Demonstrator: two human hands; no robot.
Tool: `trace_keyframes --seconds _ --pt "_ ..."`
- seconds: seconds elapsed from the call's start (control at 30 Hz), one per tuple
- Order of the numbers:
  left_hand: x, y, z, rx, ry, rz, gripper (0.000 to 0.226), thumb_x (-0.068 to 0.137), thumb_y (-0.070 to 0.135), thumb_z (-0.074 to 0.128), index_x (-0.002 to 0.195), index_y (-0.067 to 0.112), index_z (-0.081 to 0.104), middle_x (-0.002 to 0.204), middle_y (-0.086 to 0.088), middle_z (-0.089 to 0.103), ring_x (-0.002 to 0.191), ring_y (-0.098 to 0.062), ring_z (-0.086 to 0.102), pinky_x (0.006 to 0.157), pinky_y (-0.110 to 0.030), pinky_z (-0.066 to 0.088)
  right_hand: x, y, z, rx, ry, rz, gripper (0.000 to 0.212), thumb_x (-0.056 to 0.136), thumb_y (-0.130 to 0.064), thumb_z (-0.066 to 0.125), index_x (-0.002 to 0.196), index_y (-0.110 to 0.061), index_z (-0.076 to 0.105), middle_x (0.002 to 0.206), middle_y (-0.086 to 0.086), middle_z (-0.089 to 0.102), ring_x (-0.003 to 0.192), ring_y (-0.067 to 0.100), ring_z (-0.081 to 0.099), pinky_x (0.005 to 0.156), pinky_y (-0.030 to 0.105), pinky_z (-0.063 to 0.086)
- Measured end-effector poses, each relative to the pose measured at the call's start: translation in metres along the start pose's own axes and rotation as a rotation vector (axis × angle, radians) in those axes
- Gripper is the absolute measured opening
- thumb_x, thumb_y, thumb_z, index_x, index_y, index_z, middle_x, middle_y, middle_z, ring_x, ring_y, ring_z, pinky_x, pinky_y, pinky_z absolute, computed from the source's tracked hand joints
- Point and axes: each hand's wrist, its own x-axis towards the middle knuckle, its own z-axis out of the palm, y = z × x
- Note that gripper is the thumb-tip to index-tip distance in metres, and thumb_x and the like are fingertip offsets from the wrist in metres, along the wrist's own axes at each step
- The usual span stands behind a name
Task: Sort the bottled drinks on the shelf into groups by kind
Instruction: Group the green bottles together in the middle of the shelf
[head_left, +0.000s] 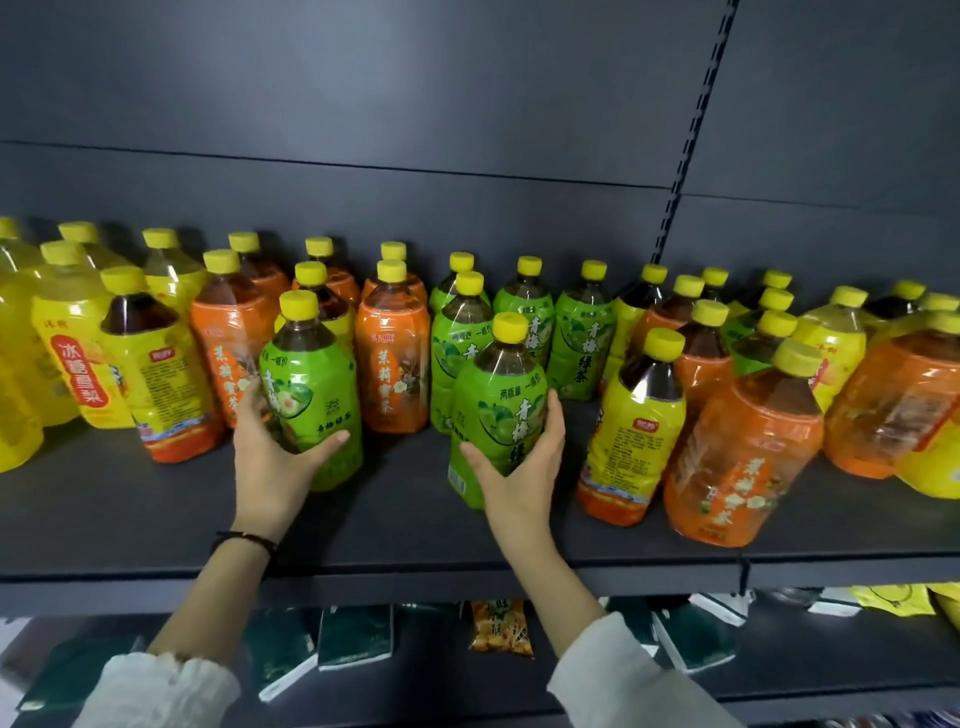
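Note:
Many yellow-capped bottles stand on a dark grey shelf (156, 525). My left hand (270, 457) grips a green-labelled bottle (311, 400) near the shelf's front, left of centre. My right hand (519, 467) grips a second green-labelled bottle (498, 410) just right of it. Behind them stand orange-labelled bottles (392, 364) and a group of green-labelled bottles (579, 343). Yellow-labelled bottles (72, 353) crowd the far left. On the right, a yellow-and-orange labelled bottle (631, 436) and a large orange-labelled bottle (743, 457) stand mixed with others.
The shelf's back panel (415, 130) rises behind the bottles, with a slotted upright (680, 171) at the right. Bare shelf surface lies in front of the bottles at left. A lower shelf holds dark green packets (353, 639) and an orange snack bag (501, 626).

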Motion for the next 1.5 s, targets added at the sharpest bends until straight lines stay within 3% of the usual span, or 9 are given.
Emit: trace_keyframes --seconds 0.27,0.43,0.53,0.83,0.97,1.1,1.3,1.4,1.5 --pt "0.007 -0.009 -0.002 -0.091 -0.1 -0.016 0.108 0.048 0.037 0.087 0.137 0.03 0.026 0.139 -0.004 0.042 0.128 -0.022 0.043 0.105 -0.046 0.041 0.038 0.005 0.01 -0.205 0.36 0.076 0.106 0.072 -0.025 0.082 0.152 -0.021 0.011 0.156 0.012 0.023 0.142 0.033 0.023 0.111 0.054 0.024" --pt "0.0 -0.001 0.005 -0.18 -0.219 0.02 0.107 0.047 0.031 0.084 0.138 0.025 0.028 0.135 -0.001 0.041 0.122 -0.017 0.045 0.101 -0.036 0.042 0.074 0.013 0.007 -0.227 0.405 0.104 0.103 0.079 -0.022 0.077 0.153 -0.015 0.007 0.159 0.018 0.006 0.147 0.033 0.007 0.117 0.045 0.009" --pt "-0.001 0.003 0.008 -0.224 -0.285 0.052 0.097 0.046 0.029 0.085 0.124 0.048 0.03 0.134 0.002 0.042 0.12 -0.015 0.046 0.097 -0.032 0.043 0.095 0.02 -0.005 -0.237 0.384 0.099 0.101 0.083 -0.019 0.074 0.153 -0.016 0.002 0.161 0.013 0.0 0.148 0.027 0.001 0.117 0.033 0.001" --pt "-0.002 0.006 0.009 -0.233 -0.292 0.06 0.095 0.046 0.028 0.085 0.116 0.056 0.027 0.137 0.001 0.039 0.121 -0.013 0.044 0.096 -0.028 0.04 0.118 0.028 -0.016 -0.24 0.41 0.126 0.101 0.082 -0.019 0.075 0.153 -0.018 0.003 0.161 0.007 0.006 0.148 0.025 0.008 0.12 0.041 0.009" --pt "-0.005 0.004 0.013 -0.228 -0.31 0.061 0.098 0.044 0.036 0.087 0.117 0.061 0.027 0.139 0.002 0.039 0.124 -0.02 0.046 0.101 -0.043 0.045 0.11 0.029 -0.02 -0.249 0.32 0.171 0.103 0.084 -0.036 0.071 0.153 -0.021 -0.003 0.162 0.006 -0.003 0.148 0.024 0.001 0.119 0.04 0.004" --pt "-0.012 0.009 0.024 -0.232 -0.345 0.064 0.1 0.041 0.06 0.087 0.121 0.059 0.026 0.136 0.007 0.041 0.124 -0.013 0.045 0.103 -0.037 0.043 0.07 0.027 -0.015 -0.292 0.032 0.07 0.089 0.081 -0.065 0.044 0.15 -0.039 -0.007 0.158 -0.011 -0.024 0.146 0.013 -0.018 0.119 0.042 -0.003" --pt "-0.025 0.025 0.053 -0.251 -0.415 0.049 0.106 0.044 0.061 0.085 0.127 0.033 0.025 0.13 0.01 0.04 0.121 0.0 0.043 0.103 -0.02 0.037 0.024 -0.014 0.003 0.127 -0.415 0.077 0.078 0.069 -0.073 0.059 0.135 -0.055 0.021 0.143 -0.028 0.03 0.134 -0.009 0.029 0.112 0.023 0.028" --pt "-0.029 0.03 0.053 -0.286 -0.522 0.048 0.092 0.053 0.039 0.085 0.123 0.037 0.026 0.13 0.018 0.043 0.115 0.016 0.045 0.092 -0.005 0.038 0.022 -0.021 0.012 0.152 -0.484 0.06 0.095 0.062 -0.061 0.075 0.138 -0.048 0.019 0.138 -0.027 0.034 0.125 -0.014 0.039 0.101 0.011 0.038" --pt "-0.029 0.023 0.045 -0.378 -0.657 0.038 0.074 0.064 0.043 0.083 0.124 0.039 0.039 0.129 0.016 0.055 0.121 0.002 0.051 0.098 -0.017 0.043 0.025 -0.024 0.013 0.158 -0.41 0.05 0.094 0.057 -0.047 0.083 0.128 -0.054 0.023 0.136 -0.014 0.043 0.125 0.002 0.048 0.1 0.022 0.045"
